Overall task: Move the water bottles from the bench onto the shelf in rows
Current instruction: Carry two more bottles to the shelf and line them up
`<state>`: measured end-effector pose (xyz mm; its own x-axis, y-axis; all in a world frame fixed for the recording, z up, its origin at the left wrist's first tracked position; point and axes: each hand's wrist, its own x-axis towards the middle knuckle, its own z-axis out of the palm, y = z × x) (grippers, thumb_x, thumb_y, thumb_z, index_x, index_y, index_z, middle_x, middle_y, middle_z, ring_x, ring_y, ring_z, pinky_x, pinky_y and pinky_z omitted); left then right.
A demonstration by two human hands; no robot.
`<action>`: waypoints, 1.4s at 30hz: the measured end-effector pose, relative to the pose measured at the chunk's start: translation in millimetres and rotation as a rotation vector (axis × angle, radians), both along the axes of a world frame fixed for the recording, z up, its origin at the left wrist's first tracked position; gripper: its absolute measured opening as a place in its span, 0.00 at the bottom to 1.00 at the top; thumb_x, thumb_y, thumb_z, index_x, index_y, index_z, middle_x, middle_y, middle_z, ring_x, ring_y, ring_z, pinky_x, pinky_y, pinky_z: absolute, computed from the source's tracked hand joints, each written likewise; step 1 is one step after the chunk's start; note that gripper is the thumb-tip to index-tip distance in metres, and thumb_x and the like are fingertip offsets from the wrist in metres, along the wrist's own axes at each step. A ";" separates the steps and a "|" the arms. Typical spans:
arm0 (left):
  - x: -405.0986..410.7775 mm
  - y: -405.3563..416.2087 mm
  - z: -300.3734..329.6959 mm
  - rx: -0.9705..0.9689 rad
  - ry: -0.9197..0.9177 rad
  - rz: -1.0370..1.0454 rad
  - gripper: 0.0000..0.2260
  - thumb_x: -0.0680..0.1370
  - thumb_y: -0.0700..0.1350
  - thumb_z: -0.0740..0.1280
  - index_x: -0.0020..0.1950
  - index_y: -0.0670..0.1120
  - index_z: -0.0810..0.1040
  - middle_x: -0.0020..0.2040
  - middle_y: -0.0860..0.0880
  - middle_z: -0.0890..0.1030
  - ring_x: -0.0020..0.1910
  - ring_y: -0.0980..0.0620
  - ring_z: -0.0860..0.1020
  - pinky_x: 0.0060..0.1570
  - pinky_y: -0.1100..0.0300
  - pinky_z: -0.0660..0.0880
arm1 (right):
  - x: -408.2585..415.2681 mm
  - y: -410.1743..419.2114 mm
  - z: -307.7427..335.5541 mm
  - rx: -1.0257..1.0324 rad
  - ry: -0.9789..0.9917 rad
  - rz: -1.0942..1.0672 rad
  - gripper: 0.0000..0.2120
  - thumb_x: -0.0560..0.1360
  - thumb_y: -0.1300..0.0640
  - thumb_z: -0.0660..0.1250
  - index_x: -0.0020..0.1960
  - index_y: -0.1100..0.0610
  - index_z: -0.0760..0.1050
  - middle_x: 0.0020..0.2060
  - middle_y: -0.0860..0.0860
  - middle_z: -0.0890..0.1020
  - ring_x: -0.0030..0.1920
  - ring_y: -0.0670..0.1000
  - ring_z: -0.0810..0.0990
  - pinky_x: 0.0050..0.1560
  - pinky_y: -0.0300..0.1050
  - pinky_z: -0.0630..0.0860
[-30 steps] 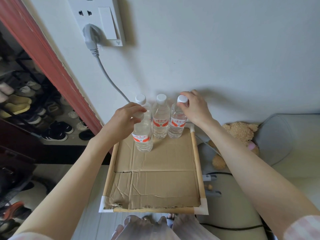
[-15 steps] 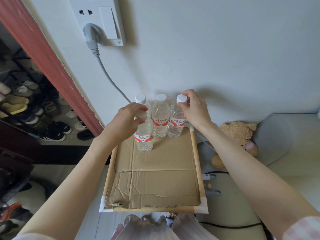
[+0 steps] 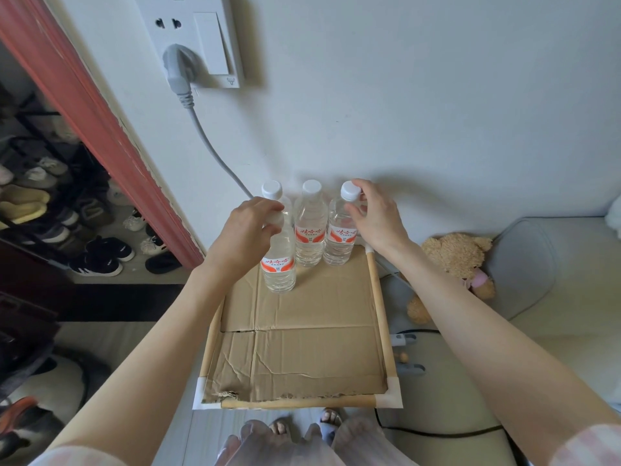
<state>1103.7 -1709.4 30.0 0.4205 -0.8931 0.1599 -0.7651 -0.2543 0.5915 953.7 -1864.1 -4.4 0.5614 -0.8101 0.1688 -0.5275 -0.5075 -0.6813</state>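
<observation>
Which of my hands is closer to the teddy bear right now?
Right. Your right hand is at the end bottle on the bear's side; the teddy bear sits beyond it. Your left hand grips the front bottle, farther away.

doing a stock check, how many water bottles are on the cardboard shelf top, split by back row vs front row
back row by the wall: 3, the left bottle, the middle bottle, the right bottle
front row: 1, the front bottle, gripped at the cap by the left hand
total: 4

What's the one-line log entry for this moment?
shelf: four water bottles | left hand: grips front bottle cap | right hand: pinches back-right bottle neck
</observation>
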 end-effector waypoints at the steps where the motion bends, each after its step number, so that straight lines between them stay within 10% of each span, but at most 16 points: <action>1: 0.1 0.5 -0.6 -0.002 0.004 -0.005 0.13 0.73 0.33 0.64 0.57 0.39 0.75 0.56 0.41 0.77 0.55 0.43 0.74 0.51 0.65 0.64 | -0.4 0.5 -0.5 -0.001 0.002 0.000 0.20 0.75 0.58 0.64 0.67 0.57 0.66 0.58 0.57 0.75 0.57 0.55 0.74 0.60 0.48 0.71; 20: 3.2 10.4 -13.0 -0.103 0.023 -0.035 0.14 0.73 0.40 0.68 0.58 0.44 0.76 0.58 0.46 0.77 0.53 0.48 0.76 0.54 0.59 0.71 | -14.9 20.5 -3.6 -0.083 -0.042 -0.020 0.23 0.76 0.61 0.61 0.70 0.59 0.62 0.68 0.56 0.67 0.69 0.53 0.65 0.65 0.38 0.60; 23: 1.8 9.9 -11.4 -0.098 0.127 -0.001 0.13 0.73 0.39 0.68 0.57 0.45 0.76 0.55 0.46 0.79 0.51 0.47 0.77 0.54 0.58 0.72 | -18.8 41.9 -11.6 -0.193 -0.129 -0.092 0.17 0.75 0.64 0.62 0.63 0.62 0.69 0.58 0.58 0.75 0.59 0.57 0.74 0.58 0.38 0.65; 27: 4.8 8.6 -10.0 -0.098 0.184 0.051 0.13 0.72 0.37 0.68 0.56 0.43 0.77 0.53 0.45 0.80 0.51 0.47 0.78 0.54 0.59 0.71 | -10.4 70.8 -42.5 0.192 0.024 0.121 0.18 0.76 0.64 0.59 0.65 0.59 0.69 0.59 0.58 0.77 0.58 0.57 0.77 0.60 0.52 0.72; 30: 7.4 8.1 -8.1 -0.082 0.189 0.064 0.13 0.72 0.37 0.69 0.56 0.43 0.78 0.53 0.45 0.80 0.51 0.48 0.78 0.53 0.61 0.71 | 3.8 91.6 -45.3 0.574 0.085 0.277 0.23 0.79 0.64 0.55 0.72 0.57 0.57 0.71 0.53 0.65 0.69 0.54 0.66 0.66 0.42 0.63; 42: 8.3 6.3 -9.5 -0.075 0.188 0.024 0.13 0.72 0.38 0.68 0.56 0.45 0.77 0.53 0.46 0.80 0.51 0.47 0.78 0.55 0.56 0.73 | 18.8 108.3 -57.9 0.703 -0.050 0.294 0.23 0.78 0.64 0.53 0.72 0.54 0.58 0.71 0.50 0.65 0.71 0.50 0.64 0.61 0.37 0.62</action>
